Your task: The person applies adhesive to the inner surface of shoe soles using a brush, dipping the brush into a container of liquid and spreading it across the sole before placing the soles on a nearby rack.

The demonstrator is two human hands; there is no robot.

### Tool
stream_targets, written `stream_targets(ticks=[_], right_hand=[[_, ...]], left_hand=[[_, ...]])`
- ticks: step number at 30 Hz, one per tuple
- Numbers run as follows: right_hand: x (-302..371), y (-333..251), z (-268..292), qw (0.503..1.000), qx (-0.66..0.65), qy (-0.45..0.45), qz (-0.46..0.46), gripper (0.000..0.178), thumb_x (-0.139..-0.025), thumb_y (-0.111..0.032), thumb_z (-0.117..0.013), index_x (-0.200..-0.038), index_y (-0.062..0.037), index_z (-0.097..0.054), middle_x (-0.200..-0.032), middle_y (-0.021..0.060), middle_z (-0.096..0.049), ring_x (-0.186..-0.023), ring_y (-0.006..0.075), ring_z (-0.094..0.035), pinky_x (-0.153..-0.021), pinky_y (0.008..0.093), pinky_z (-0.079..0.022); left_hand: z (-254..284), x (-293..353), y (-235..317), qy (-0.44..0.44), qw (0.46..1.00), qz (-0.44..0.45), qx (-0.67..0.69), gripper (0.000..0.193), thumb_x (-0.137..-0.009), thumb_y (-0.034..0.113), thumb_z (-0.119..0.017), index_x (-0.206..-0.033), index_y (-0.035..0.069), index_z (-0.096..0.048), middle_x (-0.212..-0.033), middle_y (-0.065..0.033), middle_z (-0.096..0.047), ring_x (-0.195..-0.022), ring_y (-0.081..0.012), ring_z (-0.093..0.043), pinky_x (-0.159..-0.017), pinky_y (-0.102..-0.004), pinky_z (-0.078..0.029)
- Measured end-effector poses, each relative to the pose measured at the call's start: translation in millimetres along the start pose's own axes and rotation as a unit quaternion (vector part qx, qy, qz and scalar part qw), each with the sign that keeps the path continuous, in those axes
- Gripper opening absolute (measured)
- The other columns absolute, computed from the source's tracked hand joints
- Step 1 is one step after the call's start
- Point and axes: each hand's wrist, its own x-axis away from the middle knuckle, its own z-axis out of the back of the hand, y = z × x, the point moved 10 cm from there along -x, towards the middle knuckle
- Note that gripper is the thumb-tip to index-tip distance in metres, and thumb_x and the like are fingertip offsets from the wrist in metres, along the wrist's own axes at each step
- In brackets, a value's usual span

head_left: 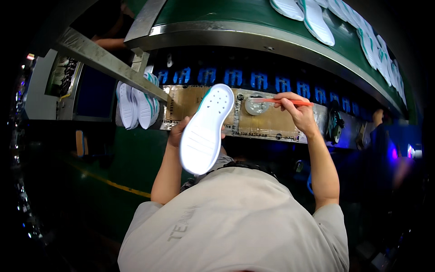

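Note:
A white shoe sole [202,129] with a teal edge and several small holes at one end is gripped in my left hand [179,130]. The sole hides most of that hand's fingers. My right hand [294,109] pinches a brush with a red-orange handle [297,103], held almost level. The brush's far end reaches into a round clear bowl [256,107]. Under the bowl lies a taped cardboard sheet [267,124] on the narrow work ledge. What the bowl contains is hard to make out.
Several white soles [140,106] stand at the left of the ledge. More soles [317,22] lie on the green conveyor [217,11] beyond its metal rail [213,36]. A metal strut [108,63] slants across the left. Another person's hand [378,117] shows at the far right.

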Motion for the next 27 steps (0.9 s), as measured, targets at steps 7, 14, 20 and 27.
stream_targets(ticks=[7,14,20,27], right_hand=[[-10,-96,-45,0.966,0.102,-0.199,0.126,0.017,-0.098,-0.013,-0.069,-0.108,-0.0024,-0.079,-0.099,0.0111,-0.079,-0.088,0.0212,-0.074,-0.084,0.0329,-0.059],[-21,-73,-35,0.979,0.092,-0.158,0.092,0.017,-0.100,-0.016,-0.068,-0.105,-0.0049,-0.080,-0.095,0.0080,-0.079,-0.087,0.0179,-0.073,-0.084,0.0322,-0.059],[-19,-51,-29,0.991,0.111,-0.072,0.000,0.021,-0.103,-0.017,-0.066,-0.107,0.0004,-0.077,-0.095,0.0072,-0.076,-0.083,0.0129,-0.068,-0.078,0.0278,-0.057],[18,-84,-55,0.990,0.008,-0.069,0.120,0.018,-0.098,-0.015,-0.073,-0.109,-0.0008,-0.078,-0.092,0.0085,-0.080,-0.082,0.0150,-0.076,-0.073,0.0264,-0.060]], left_hand=[[-66,-1,-32,0.003,0.973,0.097,0.208,0.094,-0.100,0.054,-0.057,-0.156,-0.012,-0.022,-0.131,-0.0479,-0.044,-0.113,-0.0573,-0.064,-0.064,-0.0504,-0.069],[-102,6,-41,-0.008,0.933,0.177,0.313,0.095,-0.098,0.058,-0.055,-0.156,-0.011,-0.025,-0.127,-0.0466,-0.049,-0.112,-0.0552,-0.066,-0.074,-0.0539,-0.069],[-66,-7,-26,0.006,0.991,0.069,0.117,0.091,-0.097,0.056,-0.060,-0.158,-0.005,-0.031,-0.134,-0.0409,-0.052,-0.118,-0.0501,-0.065,-0.082,-0.0531,-0.067],[-45,-24,33,0.097,0.942,-0.115,-0.300,0.105,-0.089,0.058,-0.071,-0.161,-0.002,-0.024,-0.142,-0.0267,-0.056,-0.128,-0.0376,-0.062,-0.106,-0.0443,-0.054]])
